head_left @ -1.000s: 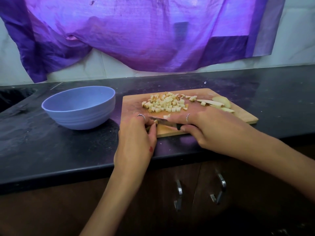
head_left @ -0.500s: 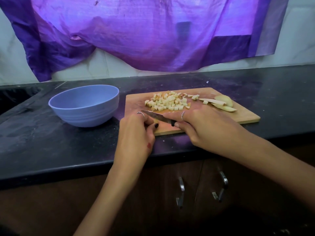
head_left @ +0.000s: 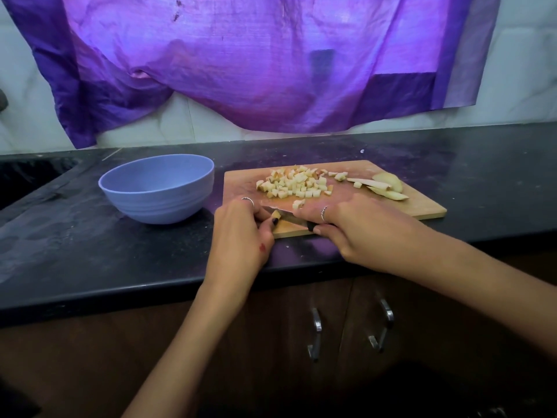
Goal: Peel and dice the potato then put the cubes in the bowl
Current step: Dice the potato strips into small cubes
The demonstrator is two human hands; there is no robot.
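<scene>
Small potato piece (head_left: 276,214) at near left of the wooden cutting board (head_left: 422,203), pinched in the left hand's (head_left: 241,236) curled fingers (head_left: 261,213). Knife (head_left: 289,218) blade lies against the piece, pointing left; right hand (head_left: 355,227) grips the black handle, forefinger stretched along the blade's back. Pile of potato cubes (head_left: 295,185) sits mid-board, far of the hands; 1 stray cube just beside the right forefinger. Uncut potato slices (head_left: 388,185) rest at the board's far right. Blue bowl (head_left: 156,188) stands left of the board on the black worktop (head_left: 90,242), near but apart; no cubes visible inside. Purple cloth (head_left: 256,61) hangs on the far wall.
</scene>
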